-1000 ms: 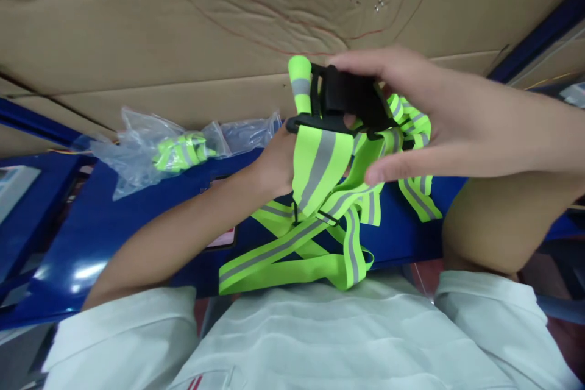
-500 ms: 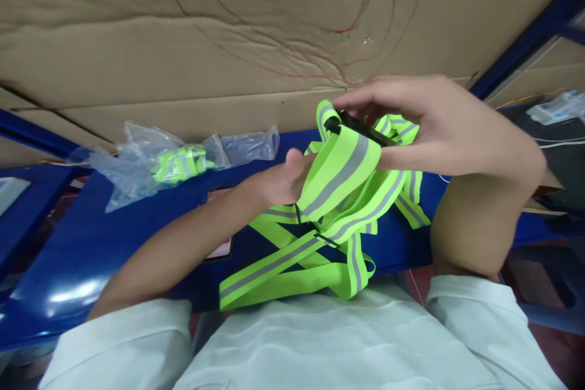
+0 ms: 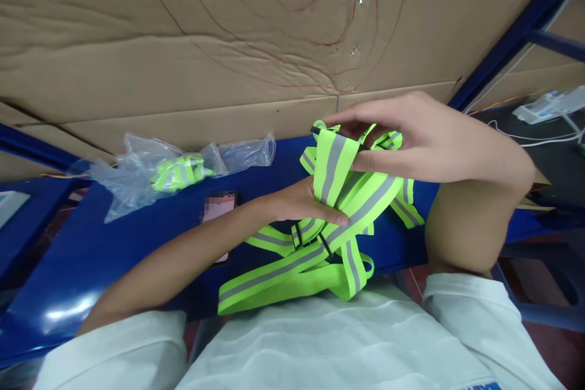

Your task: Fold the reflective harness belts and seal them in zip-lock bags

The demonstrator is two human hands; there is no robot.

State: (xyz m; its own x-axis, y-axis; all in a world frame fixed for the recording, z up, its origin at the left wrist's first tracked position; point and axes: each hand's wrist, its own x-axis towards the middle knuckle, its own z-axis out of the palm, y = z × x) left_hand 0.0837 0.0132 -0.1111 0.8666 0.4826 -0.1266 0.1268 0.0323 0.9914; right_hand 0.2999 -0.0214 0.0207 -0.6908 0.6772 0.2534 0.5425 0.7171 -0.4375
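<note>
A neon-yellow reflective harness (image 3: pixel 274 273) of elastic straps with grey stripes lies bunched over the front of the blue table. My right hand (image 3: pixel 402 137) grips its upper part from the right, thumb and fingers closed about a strap at a black buckle (image 3: pixel 316 130). Lower and to the left, my left hand (image 3: pixel 306 201) is closed round the same straps, its thumb across the front and its fingers hidden behind them. Black sliders (image 3: pixel 325 245) sit on the straps below my left thumb.
Left on the blue table (image 3: pixel 91 256) lies a clear plastic bag (image 3: pixel 132 177) with another folded neon strap bundle (image 3: pixel 180 172) in it. A phone (image 3: pixel 219 207) is partly under my left forearm. Behind stands a cardboard panel (image 3: pixel 183 85) with red curves. White cables (image 3: pixel 534 141) lie at right.
My left thumb has come down from sticking up to lie across the straps. My right hand has shifted slightly left and down, and the upper strap loop has turned and narrowed.
</note>
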